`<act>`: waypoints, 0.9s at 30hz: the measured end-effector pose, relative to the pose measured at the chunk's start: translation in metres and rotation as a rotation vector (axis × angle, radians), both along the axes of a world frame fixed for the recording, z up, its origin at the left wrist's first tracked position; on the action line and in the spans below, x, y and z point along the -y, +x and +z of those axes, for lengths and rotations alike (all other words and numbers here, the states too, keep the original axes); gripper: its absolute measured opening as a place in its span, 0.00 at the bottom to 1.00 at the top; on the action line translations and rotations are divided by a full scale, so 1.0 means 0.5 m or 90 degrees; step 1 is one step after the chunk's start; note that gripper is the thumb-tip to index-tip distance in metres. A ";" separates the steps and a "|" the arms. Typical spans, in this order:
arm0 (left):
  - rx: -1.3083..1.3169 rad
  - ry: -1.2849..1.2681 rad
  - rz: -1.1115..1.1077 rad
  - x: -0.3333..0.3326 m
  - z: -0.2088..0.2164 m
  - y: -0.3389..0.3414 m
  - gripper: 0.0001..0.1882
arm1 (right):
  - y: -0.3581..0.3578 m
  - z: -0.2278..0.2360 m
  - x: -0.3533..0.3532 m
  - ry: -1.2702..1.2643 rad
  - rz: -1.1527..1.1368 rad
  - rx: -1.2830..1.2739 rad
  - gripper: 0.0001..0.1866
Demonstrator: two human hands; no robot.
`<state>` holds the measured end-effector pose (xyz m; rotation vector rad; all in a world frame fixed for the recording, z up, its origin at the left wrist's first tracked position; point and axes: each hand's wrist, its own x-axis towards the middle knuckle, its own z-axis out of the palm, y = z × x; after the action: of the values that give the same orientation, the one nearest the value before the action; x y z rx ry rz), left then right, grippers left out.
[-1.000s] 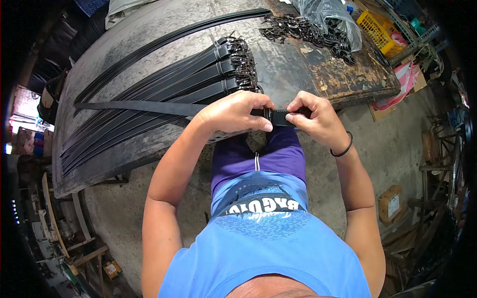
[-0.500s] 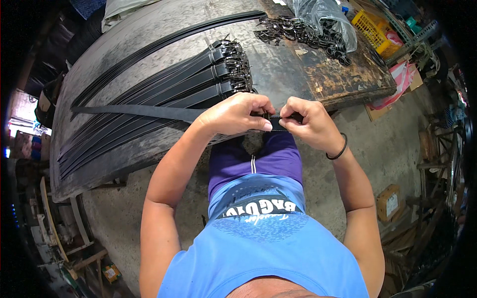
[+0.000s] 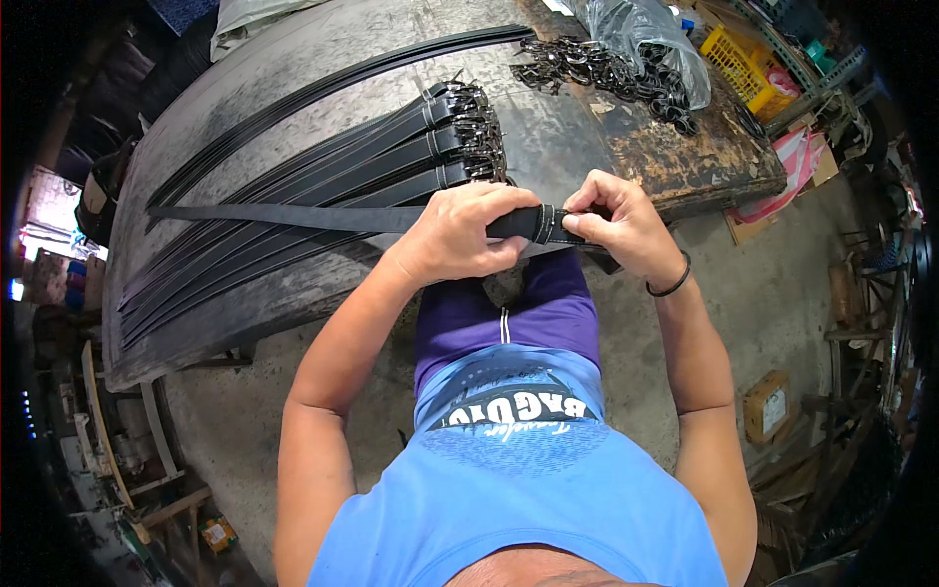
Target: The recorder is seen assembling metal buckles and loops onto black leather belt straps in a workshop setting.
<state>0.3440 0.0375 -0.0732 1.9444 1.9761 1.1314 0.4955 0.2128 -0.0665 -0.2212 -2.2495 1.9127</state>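
A black belt (image 3: 293,217) runs from the left across the worktable to my hands at the table's near edge. My left hand (image 3: 468,230) grips it, thumb below and fingers above, close to its right end. On that end sits a stitched belt loop (image 3: 544,225) with pale thread. With thumb and forefinger, my right hand (image 3: 621,227) pinches the tip just right of the loop; whether a buckle is under those fingers I cannot make out. Behind my left hand lies a fanned stack of black belts (image 3: 391,147), their dark metal buckles (image 3: 474,122) bunched at the right.
Long black straps (image 3: 333,73) lie along the far side of the worktable (image 3: 558,127). Loose dark buckles (image 3: 611,73) are heaped by a clear plastic bag (image 3: 650,34). A yellow basket (image 3: 738,64) stands at the far right. On the floor sits a cardboard box (image 3: 768,406).
My left hand has opened its pinch and wrapped around the belt, uncovering the loop. My right hand has shifted slightly right and now pinches the tip beside the loop.
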 end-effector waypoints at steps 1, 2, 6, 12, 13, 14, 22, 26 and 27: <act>-0.022 0.033 0.009 -0.003 -0.001 0.006 0.23 | 0.001 0.003 0.001 -0.009 -0.001 0.002 0.05; -0.044 0.066 0.018 -0.003 -0.002 0.011 0.23 | 0.002 0.004 0.003 -0.019 -0.002 0.004 0.05; -0.077 0.063 0.035 -0.003 -0.012 0.017 0.24 | 0.004 -0.008 0.001 0.004 -0.001 -0.015 0.05; -0.176 0.075 0.065 -0.005 -0.013 0.009 0.26 | -0.006 -0.002 0.004 -0.003 -0.003 0.009 0.05; -0.185 0.073 0.064 -0.008 -0.014 0.006 0.26 | -0.009 -0.002 0.003 -0.006 -0.007 0.022 0.05; -0.195 0.073 0.065 -0.011 -0.014 0.001 0.26 | -0.013 0.001 0.002 -0.009 -0.009 0.034 0.06; -0.093 0.120 0.068 -0.002 -0.042 -0.009 0.23 | -0.003 0.066 0.065 0.542 -0.037 -0.205 0.19; -0.133 0.083 0.021 0.042 -0.033 -0.006 0.23 | 0.042 0.062 0.057 0.618 0.043 -0.099 0.22; -0.166 0.054 0.033 0.059 -0.027 -0.008 0.21 | 0.056 0.074 0.027 0.594 0.048 -0.093 0.21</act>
<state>0.3399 0.0081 -0.0870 2.1954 2.1491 1.0353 0.5238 0.1995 -0.0298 0.1348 -2.7647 0.6956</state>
